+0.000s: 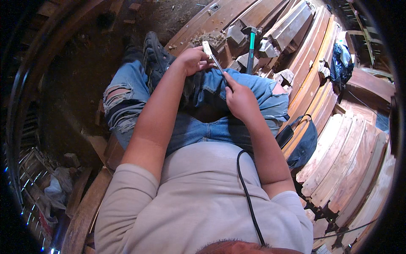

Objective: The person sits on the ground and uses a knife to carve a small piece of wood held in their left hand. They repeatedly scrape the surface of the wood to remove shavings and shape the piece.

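My left hand (195, 61) is closed round a small pale block (207, 48), held over my bent legs. In my right hand (242, 100) is a slim metal-bladed tool (219, 67) with a dark handle, its kind unclear. The blade slants up and left, and its tip lies at the lower end of the block. Whether the two touch cannot be made out. Just right of the tool, a hammer (251, 48) with a green and black handle rests among wood pieces, head toward the far side.
Wood shavings (209, 39) lie on long brown boards (198, 21) beyond my hands. Curved planks (338, 156) are stacked at the right. A black plastic bag (341, 63) and a dark blue cloth item (305, 144) rest there. A black cable (246, 190) runs down my shirt.
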A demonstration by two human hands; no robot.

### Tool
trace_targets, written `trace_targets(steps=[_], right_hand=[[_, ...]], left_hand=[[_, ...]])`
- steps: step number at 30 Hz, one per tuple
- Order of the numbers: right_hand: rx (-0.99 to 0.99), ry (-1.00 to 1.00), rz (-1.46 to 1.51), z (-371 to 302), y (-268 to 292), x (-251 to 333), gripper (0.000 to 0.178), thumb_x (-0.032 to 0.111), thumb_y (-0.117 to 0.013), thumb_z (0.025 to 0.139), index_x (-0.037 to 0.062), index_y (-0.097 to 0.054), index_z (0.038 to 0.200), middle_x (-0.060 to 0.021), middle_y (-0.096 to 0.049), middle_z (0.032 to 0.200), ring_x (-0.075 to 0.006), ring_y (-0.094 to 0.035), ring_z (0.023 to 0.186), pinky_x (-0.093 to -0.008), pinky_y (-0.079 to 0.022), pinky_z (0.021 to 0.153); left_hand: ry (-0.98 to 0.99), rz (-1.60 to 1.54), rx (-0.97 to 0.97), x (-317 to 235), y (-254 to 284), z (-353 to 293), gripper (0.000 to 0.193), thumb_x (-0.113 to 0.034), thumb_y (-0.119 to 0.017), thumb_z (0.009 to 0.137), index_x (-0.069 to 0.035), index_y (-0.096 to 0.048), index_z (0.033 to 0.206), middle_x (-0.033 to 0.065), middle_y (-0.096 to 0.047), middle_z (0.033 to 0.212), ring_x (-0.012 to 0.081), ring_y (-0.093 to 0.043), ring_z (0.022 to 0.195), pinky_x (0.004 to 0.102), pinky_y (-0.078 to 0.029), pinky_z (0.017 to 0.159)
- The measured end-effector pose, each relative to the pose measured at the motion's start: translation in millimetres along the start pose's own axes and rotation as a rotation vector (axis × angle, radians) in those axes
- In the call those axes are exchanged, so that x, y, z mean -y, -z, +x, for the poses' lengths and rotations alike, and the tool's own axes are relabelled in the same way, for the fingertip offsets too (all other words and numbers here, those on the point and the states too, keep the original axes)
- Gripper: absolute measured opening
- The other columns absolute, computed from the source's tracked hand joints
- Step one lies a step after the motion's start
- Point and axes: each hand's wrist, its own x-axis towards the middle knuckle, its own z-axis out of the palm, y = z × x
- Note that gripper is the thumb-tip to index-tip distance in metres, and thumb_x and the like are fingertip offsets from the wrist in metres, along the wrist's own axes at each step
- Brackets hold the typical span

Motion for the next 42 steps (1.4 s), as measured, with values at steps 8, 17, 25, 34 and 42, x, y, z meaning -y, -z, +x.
trace_targets(steps=[8, 17, 25, 34, 42], right_hand=[[-0.012, 0.01, -0.024, 0.6, -5.5, -1.7, 0.051, 0.019, -0.057, 0.1, 0.0173, -0.055, 0.151, -0.0302, -0.071, 0.092, -0.0492, -0.069, 0.087, -0.0614, -0.053, 0.08], [0.009, -0.021, -0.057, 32.2, -16.4, 7.0, 0.05, 0.021, -0.054, 0.103, 0.0191, -0.055, 0.152, -0.0312, -0.071, 0.096, -0.0506, -0.07, 0.088, -0.0613, -0.054, 0.081], [-0.046, -0.039, 0.12, 16.2, -8.2, -6.4, 0.05, 0.021, -0.055, 0.103, 0.0186, -0.054, 0.152, -0.0353, -0.069, 0.1, -0.0521, -0.068, 0.095, -0.0595, -0.053, 0.086], [-0.01, -0.005, 0.062, -8.2, -3.8, -5.5, 0.049, 0.019, -0.056, 0.103, 0.0179, -0.055, 0.152, -0.0326, -0.07, 0.092, -0.0517, -0.068, 0.089, -0.0613, -0.052, 0.082], [-0.006, -0.017, 0.019, -5.6, -3.5, -0.4, 0.05, 0.02, -0.057, 0.102, 0.0184, -0.055, 0.152, -0.0326, -0.07, 0.093, -0.0512, -0.068, 0.089, -0.0614, -0.052, 0.083]], left_hand=[[-0.018, 0.031, -0.023, -1.5, -1.6, -3.2, 0.045, 0.01, -0.051, 0.099, -0.012, -0.057, 0.139, 0.0062, -0.065, 0.111, 0.0182, -0.066, 0.093, 0.0371, -0.064, 0.085], [-0.005, 0.068, -0.022, -4.8, -5.1, -6.4, 0.052, 0.011, -0.051, 0.098, -0.013, -0.055, 0.144, 0.0071, -0.066, 0.109, 0.0181, -0.066, 0.086, 0.0362, -0.065, 0.083], [0.007, -0.065, 0.001, 5.6, 6.7, 7.9, 0.059, 0.009, -0.051, 0.098, -0.008, -0.048, 0.154, 0.0143, -0.067, 0.12, 0.0252, -0.071, 0.099, 0.0406, -0.064, 0.092], [0.014, -0.018, 0.0, 2.8, 5.0, 6.7, 0.049, 0.005, -0.051, 0.102, -0.005, -0.049, 0.15, 0.0128, -0.064, 0.123, 0.0237, -0.069, 0.105, 0.0436, -0.063, 0.099], [0.004, -0.029, -0.017, 1.7, 6.8, 6.1, 0.046, 0.003, -0.053, 0.102, -0.004, -0.051, 0.148, 0.0122, -0.066, 0.121, 0.0236, -0.07, 0.103, 0.0439, -0.063, 0.098]])
